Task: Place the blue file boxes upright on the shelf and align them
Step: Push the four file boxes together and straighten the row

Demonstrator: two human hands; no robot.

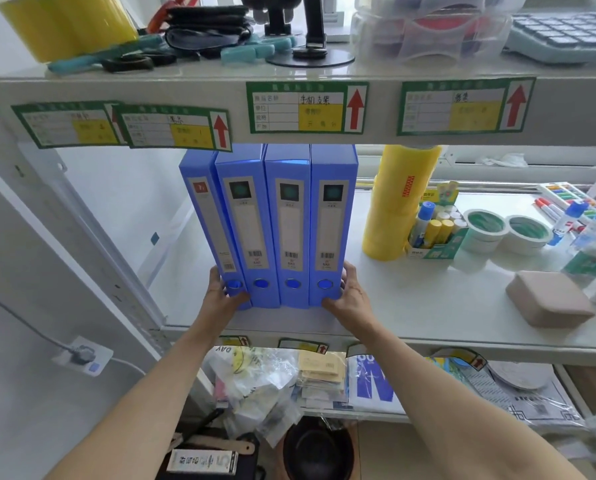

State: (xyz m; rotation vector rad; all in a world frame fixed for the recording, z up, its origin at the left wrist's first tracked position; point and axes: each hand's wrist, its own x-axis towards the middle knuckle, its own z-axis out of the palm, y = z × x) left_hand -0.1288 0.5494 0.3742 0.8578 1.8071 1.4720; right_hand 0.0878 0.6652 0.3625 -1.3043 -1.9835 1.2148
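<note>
Several blue file boxes [291, 223] stand upright side by side on the white middle shelf [428, 306], spines facing me, each with a label and a round finger hole near the bottom. The leftmost box [208, 216] leans slightly to the left. My left hand [222, 294] presses the outer bottom corner of the leftmost box. My right hand [348, 292] grips the bottom right corner of the rightmost box [332, 223]. Both hands squeeze the row from its two sides.
To the right of the boxes stand a yellow tape stack [393, 206], a glue-stick carton [435, 230], tape rolls [507, 230] and a beige block [549, 303]. The upper shelf edge [307, 109] carries green labels. Bags and papers [289, 379] fill the lower shelf.
</note>
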